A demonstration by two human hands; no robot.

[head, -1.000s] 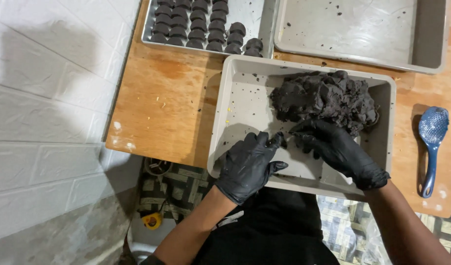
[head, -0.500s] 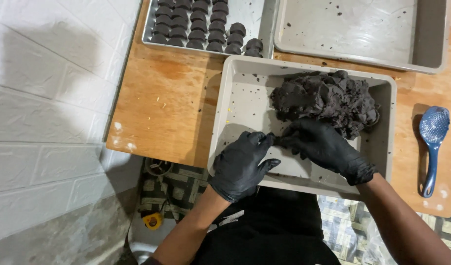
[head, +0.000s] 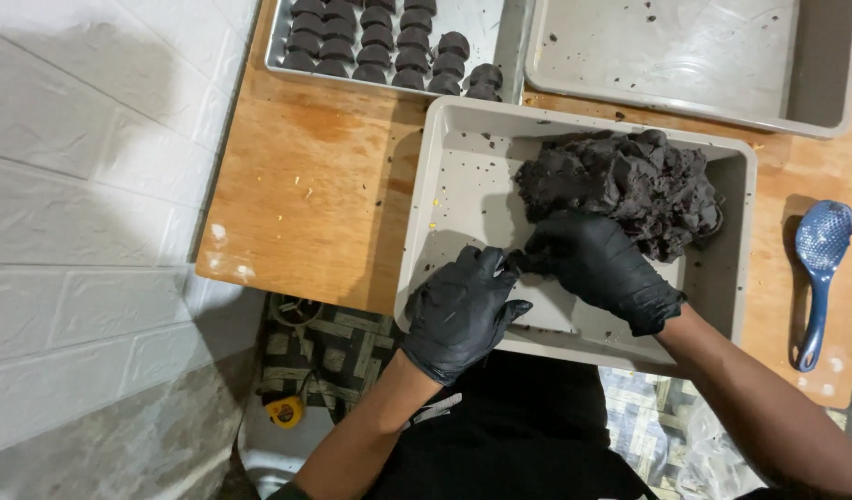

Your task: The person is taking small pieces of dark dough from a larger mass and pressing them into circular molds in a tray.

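Note:
A deep grey tub (head: 463, 157) on the wooden table holds a big lump of dark dough (head: 630, 181) at its far right. Both hands wear black gloves. My right hand (head: 597, 264) rests against the near edge of the lump, fingers curled toward my left hand. My left hand (head: 458, 306) lies over the tub's near rim, its fingertips meeting the right hand's over a small dark piece of dough that is mostly hidden between them.
A metal tray (head: 486, 37) at the back holds rows of dark round dough pieces (head: 380, 37). Another grey tray (head: 685, 56) stands at the back right. A blue perforated spoon (head: 820, 268) lies at the table's right edge. A white brick wall runs along the left.
My right hand has drawn back from the lump toward my left hand, and the fingertips of both now meet. The left hand has barely shifted.

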